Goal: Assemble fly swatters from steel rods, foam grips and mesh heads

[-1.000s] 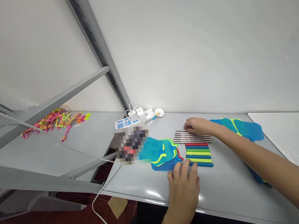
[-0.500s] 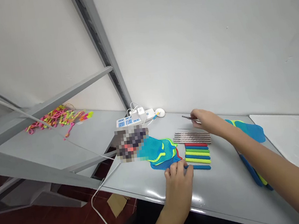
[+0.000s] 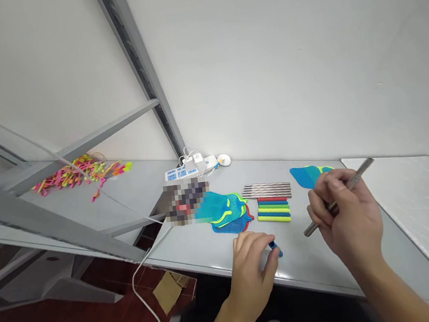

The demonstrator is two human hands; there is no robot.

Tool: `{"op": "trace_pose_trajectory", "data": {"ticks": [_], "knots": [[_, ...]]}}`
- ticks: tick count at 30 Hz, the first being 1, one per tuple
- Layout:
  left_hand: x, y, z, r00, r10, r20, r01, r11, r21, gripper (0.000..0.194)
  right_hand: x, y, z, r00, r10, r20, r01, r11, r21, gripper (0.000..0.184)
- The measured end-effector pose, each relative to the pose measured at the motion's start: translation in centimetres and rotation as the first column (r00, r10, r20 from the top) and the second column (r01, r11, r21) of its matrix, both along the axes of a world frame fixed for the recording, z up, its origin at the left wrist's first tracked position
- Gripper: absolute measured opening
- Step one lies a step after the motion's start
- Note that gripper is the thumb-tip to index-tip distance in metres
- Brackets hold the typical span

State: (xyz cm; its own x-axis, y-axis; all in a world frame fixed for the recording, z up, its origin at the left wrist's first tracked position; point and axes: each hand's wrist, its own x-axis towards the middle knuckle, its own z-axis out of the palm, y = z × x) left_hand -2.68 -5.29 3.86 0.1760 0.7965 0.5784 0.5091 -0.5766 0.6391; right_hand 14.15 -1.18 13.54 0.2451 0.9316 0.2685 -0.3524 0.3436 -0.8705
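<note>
Near the table's front edge, my left hand (image 3: 249,265) has its thumb and fingers closed on a blue plastic handle (image 3: 276,249), most of which the hand hides. My right hand (image 3: 351,223) is wrapped round a metal tube (image 3: 363,167), held slantwise above the table, both ends sticking out. Beyond the left hand lies a row of red, blue, green and yellow handles (image 3: 274,209). Several metal tubes (image 3: 266,190) lie side by side just behind them. To their left, blue, yellow-green and red mesh fly swatter heads (image 3: 222,212) overlap in a pile.
More blue and yellow-green flat pieces (image 3: 306,176) lie behind my right hand. A white wrapped sheet (image 3: 407,190) covers the table's right side. At the back stands a power strip (image 3: 181,173) with chargers. Grey rack bars (image 3: 117,123) and pink-yellow cords (image 3: 80,171) are at left.
My right hand has come back from behind the tube row toward the front right with a metal tube. My left hand has picked up the blue handle and turned it end-on.
</note>
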Motion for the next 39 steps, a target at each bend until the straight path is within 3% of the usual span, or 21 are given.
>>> {"op": "trace_pose_trajectory", "data": {"ticks": [2, 4, 10, 14, 18, 21, 25, 28, 30, 33, 39], "knots": [[0.5, -0.9, 0.8, 0.971, 0.011, 0.239, -0.005, 1.000, -0.029, 0.022, -0.5, -1.3, 0.5, 0.991, -0.009, -0.135, 0.009, 1.000, -0.001, 0.019], [1.4, -1.7, 1.6, 0.929, 0.037, 0.367, 0.006, 0.993, -0.114, 0.017, -0.9, -2.4, 1.0, 0.977, -0.025, -0.213, 0.033, 0.999, 0.035, 0.027], [4.1, -4.1, 3.0, 0.736, -0.063, 0.674, 0.275, 0.938, -0.213, 0.013, -1.2, -5.0, 2.4, 0.951, -0.129, -0.282, 0.177, 0.972, 0.151, 0.031], [4.2, -5.6, 1.7, 0.750, -0.070, 0.658, 0.298, 0.924, -0.241, 0.024, -1.4, -6.3, 2.8, 0.947, -0.106, -0.304, 0.161, 0.974, 0.162, 0.033], [3.3, -6.7, 0.9, 0.810, -0.082, 0.580, 0.300, 0.908, -0.291, 0.035, -2.2, -7.4, 2.2, 0.959, 0.019, -0.282, 0.028, 0.986, 0.162, 0.031], [2.2, -7.3, 1.6, 0.867, -0.081, 0.492, 0.289, 0.885, -0.364, 0.037, -2.4, -8.0, 1.7, 0.960, 0.141, -0.243, -0.107, 0.983, 0.147, 0.029], [0.7, -8.1, 3.1, 0.932, -0.149, 0.330, 0.276, 0.883, -0.380, 0.034, -2.7, -8.7, 0.5, 0.907, 0.345, -0.241, -0.324, 0.938, 0.123, 0.029], [0.0, -8.5, 3.7, 0.914, -0.067, 0.401, 0.254, 0.865, -0.433, 0.032, -3.6, -9.4, -1.1, 0.877, 0.437, -0.200, -0.426, 0.899, 0.096, 0.029], [-0.5, -8.5, 3.8, 0.853, 0.069, 0.517, 0.219, 0.852, -0.476, 0.030, -4.0, -9.9, -2.1, 0.880, 0.468, -0.080, -0.462, 0.883, 0.080, 0.028], [-1.9, -7.9, 4.0, 0.674, 0.233, 0.701, 0.223, 0.841, -0.494, 0.030, -3.7, -10.2, -3.0, 0.879, 0.454, 0.146, -0.466, 0.883, 0.061, 0.025], [-5.9, -6.9, 5.4, 0.386, 0.330, 0.861, 0.336, 0.819, -0.465, 0.023, -2.0, -11.1, -3.9, 0.778, 0.487, 0.397, -0.477, 0.869, -0.131, 0.008]]}}
